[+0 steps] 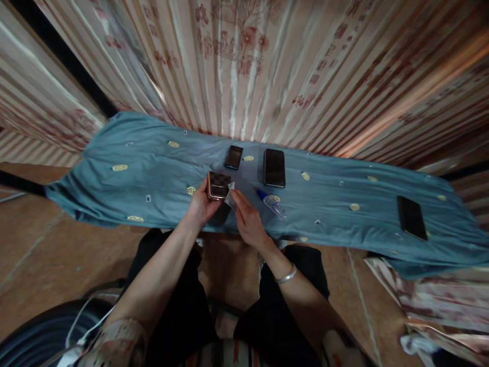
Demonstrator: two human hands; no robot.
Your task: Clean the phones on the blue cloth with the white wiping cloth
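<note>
My left hand is closed around a small square checkered brown case with shiny rose-gold edges, held above the cloth. What kind of case it is, I cannot make out. My right hand pinches a crumpled white wipe against the case's right side. Just beyond the case lies a small black phone. A larger black phone lies to the right of it. Near my right hand, a clear bottle with a blue pointed tip rests on its side. A dark patch below the case is unclear.
A blue-green cloth with yellow prints covers the long narrow table. Far right on it lies a black flat rectangular object. Behind stands a pleated printed curtain. A coiled black hose-like thing and white cable are at lower left.
</note>
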